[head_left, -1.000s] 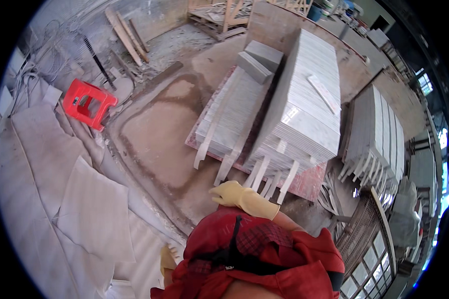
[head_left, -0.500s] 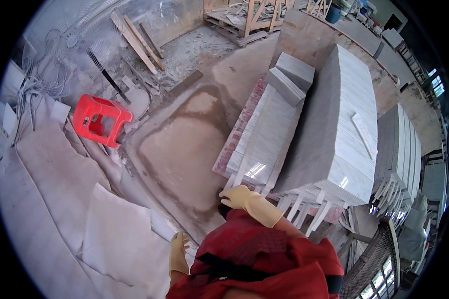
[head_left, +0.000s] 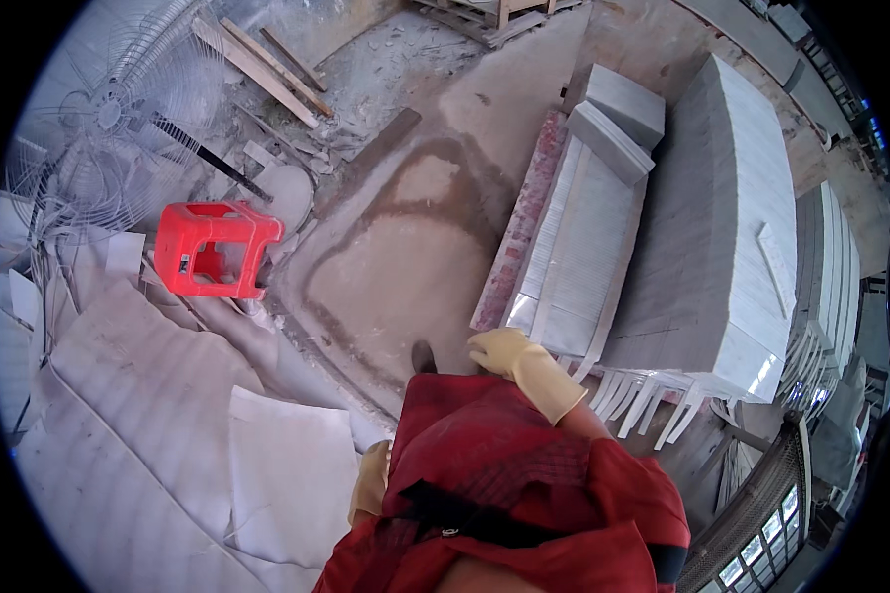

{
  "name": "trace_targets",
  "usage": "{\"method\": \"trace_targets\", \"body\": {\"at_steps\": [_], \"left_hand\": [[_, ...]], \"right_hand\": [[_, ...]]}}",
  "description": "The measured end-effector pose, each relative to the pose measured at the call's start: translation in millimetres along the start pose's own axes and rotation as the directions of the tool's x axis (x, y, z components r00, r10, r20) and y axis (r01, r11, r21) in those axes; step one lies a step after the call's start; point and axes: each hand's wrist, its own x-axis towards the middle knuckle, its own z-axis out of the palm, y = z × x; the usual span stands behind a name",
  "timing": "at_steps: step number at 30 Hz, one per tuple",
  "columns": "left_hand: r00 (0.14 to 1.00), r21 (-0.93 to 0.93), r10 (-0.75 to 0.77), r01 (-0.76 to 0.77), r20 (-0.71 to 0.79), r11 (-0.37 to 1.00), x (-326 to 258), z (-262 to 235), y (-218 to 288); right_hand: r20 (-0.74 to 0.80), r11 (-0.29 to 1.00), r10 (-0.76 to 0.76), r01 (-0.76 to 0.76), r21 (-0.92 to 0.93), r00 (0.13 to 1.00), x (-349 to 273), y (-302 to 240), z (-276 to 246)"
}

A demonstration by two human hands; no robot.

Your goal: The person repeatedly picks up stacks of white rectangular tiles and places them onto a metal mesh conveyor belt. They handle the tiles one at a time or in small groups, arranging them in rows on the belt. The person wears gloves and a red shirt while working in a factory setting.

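Both my hands wear cream rubber gloves. My right hand (head_left: 516, 358) hangs beside the near end of a low stack of pale stone slabs (head_left: 585, 267), with loosely bent fingers and nothing visible in them. I cannot tell whether it touches the stack. My left hand (head_left: 369, 481) hangs low at my side, near a white foam sheet (head_left: 292, 445); my red clothing hides its fingers. White straps stick out from under the slabs. A few grey slabs (head_left: 613, 143) lie across the far end of the low stack. One dark shoe tip (head_left: 423, 356) shows on the floor.
A tall slab stack (head_left: 697, 237) stands right of the low one, with further slabs (head_left: 827, 267) beyond. At left are a tipped red plastic stool (head_left: 213, 249), a wire fan (head_left: 119, 114) and foam sheeting (head_left: 138, 385). Wooden planks (head_left: 257, 74) lean among rubble behind a dusty, damp-marked floor (head_left: 386, 277).
The view has shifted, so slabs and stool appear farther right. A shoe has come forward onto the floor. My left hand has drawn in against my clothing; my right stays near the low stack.
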Motion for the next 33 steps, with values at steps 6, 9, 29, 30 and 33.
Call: {"method": "trace_targets", "body": {"at_steps": [6,9,29,30,33], "left_hand": [[0.998,0.04,-0.054,0.054,-0.017,0.998,66.5,-67.1,82.4],[0.999,0.119,0.041,-0.038,-0.019,0.992,107.7,-84.7,169.4],[0.976,0.461,-0.016,-0.089,0.218,0.883,252.6,109.3,473.5],[0.975,0.478,0.014,-0.12,0.22,0.87,251.7,136.5,495.0],[0.968,0.548,0.058,-0.187,0.245,0.815,241.9,215.1,551.3]], "right_hand": [[-0.033,0.98,0.187,-0.185,0.07,0.982,50.7,-6.0,-3.5],[-0.033,0.928,0.321,-0.308,0.211,0.946,68.1,-8.7,-11.7],[0.202,0.187,0.742,-0.487,0.853,0.639,68.0,114.7,99.0],[0.221,0.146,0.751,-0.482,0.864,0.623,78.4,121.5,81.5],[0.153,0.136,0.777,-0.401,0.906,0.61,100.5,161.6,43.6]]}}
